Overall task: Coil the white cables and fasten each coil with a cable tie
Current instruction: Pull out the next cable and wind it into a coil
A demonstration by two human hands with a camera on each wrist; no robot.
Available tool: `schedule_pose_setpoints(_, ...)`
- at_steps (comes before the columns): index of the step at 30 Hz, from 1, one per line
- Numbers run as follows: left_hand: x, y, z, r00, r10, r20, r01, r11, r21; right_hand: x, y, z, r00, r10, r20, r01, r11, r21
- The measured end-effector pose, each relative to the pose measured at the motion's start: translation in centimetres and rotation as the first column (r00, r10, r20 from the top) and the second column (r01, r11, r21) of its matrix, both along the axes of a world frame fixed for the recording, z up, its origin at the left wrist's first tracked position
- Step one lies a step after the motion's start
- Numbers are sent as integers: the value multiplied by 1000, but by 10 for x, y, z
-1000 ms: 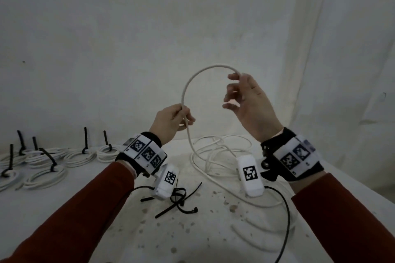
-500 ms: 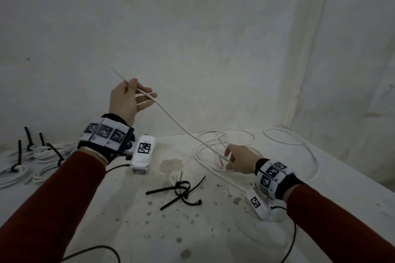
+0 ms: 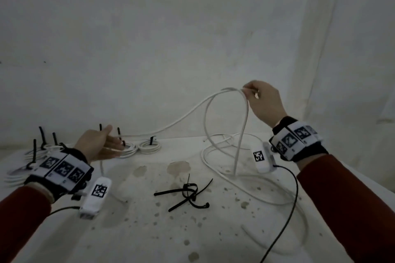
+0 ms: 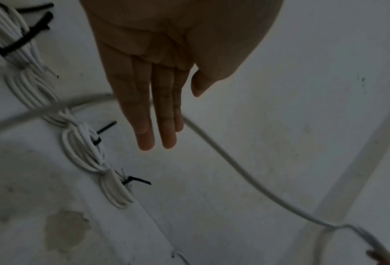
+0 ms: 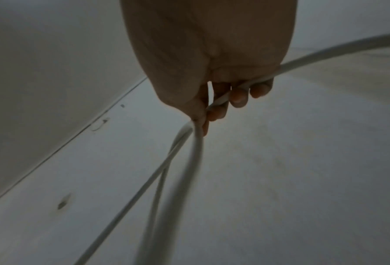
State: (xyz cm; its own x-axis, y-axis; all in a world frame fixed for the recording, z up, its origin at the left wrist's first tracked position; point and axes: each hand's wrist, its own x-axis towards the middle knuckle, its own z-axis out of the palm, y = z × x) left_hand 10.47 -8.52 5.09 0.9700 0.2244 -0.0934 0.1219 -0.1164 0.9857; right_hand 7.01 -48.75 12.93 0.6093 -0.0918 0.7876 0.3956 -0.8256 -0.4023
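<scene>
Head view: right hand (image 3: 264,102) is holding up the white cable (image 3: 188,114) well above the table (image 3: 149,230), fingers curled and pinching where two strands meet at the top of a loop; the right wrist view is showing those strands passing under the curled fingertips (image 5: 238,97). From that pinch one strand is running down and to the left, its long axis slanting across toward the left hand (image 3: 100,145), while the loop's other legs are dropping to the slack lying on the table below the right hand. Left hand is hovering low near the table's far edge, palm up, fingers straight and together, gripping nothing; in the left wrist view the cable is passing just beyond the fingertips (image 4: 157,138), touching or not I cannot tell. So the free run is lying nearest the left hand, likely the next catch for another turn. Tied coils (image 3: 149,146) are lying just past the left hand; loose black cable ties (image 3: 188,195) are waiting mid-table between the arms.
</scene>
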Motion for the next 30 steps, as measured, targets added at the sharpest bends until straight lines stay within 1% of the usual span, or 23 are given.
schedule_pose_setpoints(2,-3,5,-2,1000,7,-15,-6,993,118,4,15,17,994,32,102,-27,998,-49)
schedule_pose_setpoints(3,-6,5,0,1000,-1,15,-2,988,155,7,23,23,990,42,133,-33,997,-67)
schedule_pose_setpoints(5,-10,-1,8,989,-61,138,33,979,202,11,39,33,983,55,176,-37,994,-103)
schedule_pose_setpoints(7,-15,-13,20,943,-152,295,63,955,289,17,54,39,984,40,174,-12,986,-163)
schedule_pose_setpoints(9,-18,-30,34,864,-243,440,23,894,447,21,68,41,983,51,178,-7,972,-234)
schedule_pose_setpoints(10,-20,-40,41,820,-289,494,11,871,492,22,74,41,979,76,189,-26,967,-252)
schedule_pose_setpoints(11,-21,-52,48,780,-330,532,20,862,506,24,79,41,975,110,195,-58,965,-256)
schedule_pose_setpoints(13,-20,-76,63,713,-401,575,82,863,499,24,89,38,963,181,202,-128,960,-250)
schedule_pose_setpoints(15,-17,-97,74,663,-478,576,195,853,484,24,94,37,955,207,212,-153,957,-248)
schedule_pose_setpoints(16,-15,-106,76,654,-505,564,273,852,447,23,95,36,956,196,216,-141,959,-246)
schedule_pose_setpoints(17,-14,-113,78,663,-516,543,340,853,395,22,94,36,960,173,219,-121,965,-233)
schedule_pose_setpoints(19,-14,-124,76,692,-519,502,400,854,332,21,89,38,972,104,212,-69,984,-165)
schedule_pose_setpoints(21,-14,-129,68,704,-522,481,407,852,329,20,79,41,975,43,217,-31,998,-59)
schedule_pose_setpoints(24,-10,-128,52,718,-538,441,428,841,330,20,60,50,969,7,246,-45,988,149)
schedule_pose_setpoints(27,-9,-124,40,744,-526,413,468,850,240,18,43,56,975,-53,215,-13,957,291)
schedule_pose_setpoints(28,-8,-122,39,754,-501,424,460,864,203,16,40,57,978,-65,199,-1,949,316)
schedule_pose_setpoints(30,-5,-117,42,773,-411,483,387,909,153,12,36,55,987,-52,152,-1,945,328)
